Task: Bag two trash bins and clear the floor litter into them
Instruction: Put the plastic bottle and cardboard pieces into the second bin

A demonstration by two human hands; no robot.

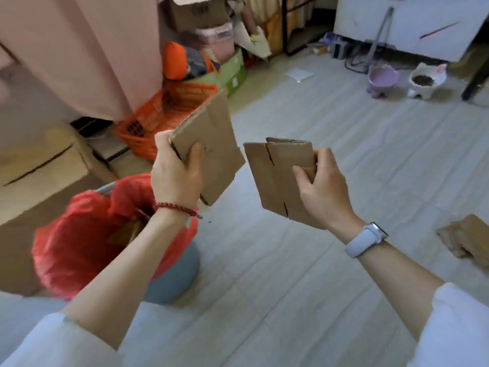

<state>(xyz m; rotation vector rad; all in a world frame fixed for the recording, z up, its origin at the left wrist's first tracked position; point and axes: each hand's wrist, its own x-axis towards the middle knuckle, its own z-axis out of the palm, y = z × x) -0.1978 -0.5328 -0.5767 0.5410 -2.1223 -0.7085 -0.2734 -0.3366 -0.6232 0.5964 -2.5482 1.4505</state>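
Observation:
My left hand (176,178) grips one flat piece of brown cardboard (214,144) by its lower left edge, held up over the floor. My right hand (321,190) grips a second flattened cardboard piece (277,176) by its right side, level with the first and a little apart from it. Below my left forearm stands a grey trash bin (174,276) lined with a red plastic bag (79,234); some brown cardboard shows inside it. More crumpled brown cardboard (468,239) lies on the floor at the right edge. A white scrap of paper (299,74) lies farther back on the floor.
A large cardboard box (39,165) sits left of the bin. An orange crate (169,112) and piled clutter stand behind it under a pink curtain (87,49). A purple bowl (382,79) and a white pet food bowl (426,80) stand at the back right, near cables.

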